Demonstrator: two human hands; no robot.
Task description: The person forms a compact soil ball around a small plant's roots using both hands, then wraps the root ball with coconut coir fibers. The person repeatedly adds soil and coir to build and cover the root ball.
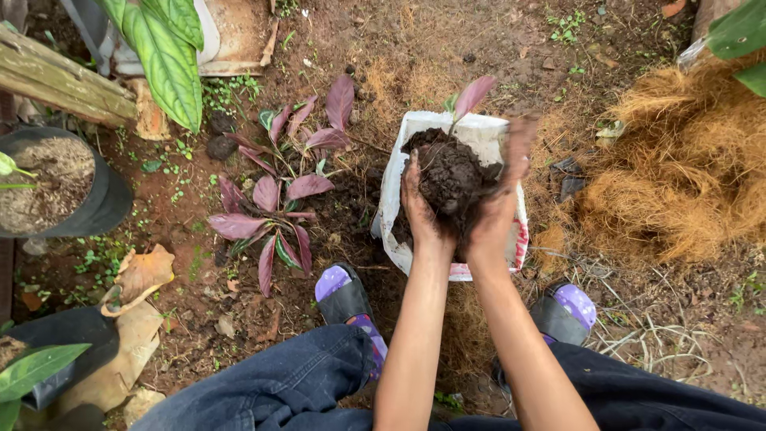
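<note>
Above the white grow bag (487,132), left hand (420,209) & right hand (499,203) cupped a soil clump (451,177). Fingers curled round it, seedling (471,97) in bag just behind.

Purple-leaved plants (275,187) lying on bare soil, dark pot (60,187) of growing medium beyond them — heap of coconut fibre (686,172) opposite, dry brown leaf (142,275) near pot.

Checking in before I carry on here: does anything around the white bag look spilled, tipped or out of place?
Mostly fine. The white bag stands open with a purple-leaf seedling leaning at its far rim. Both hands, left and right, cup a soil clump over it. The right hand is blurred, so falling crumbs cannot be judged.
</note>
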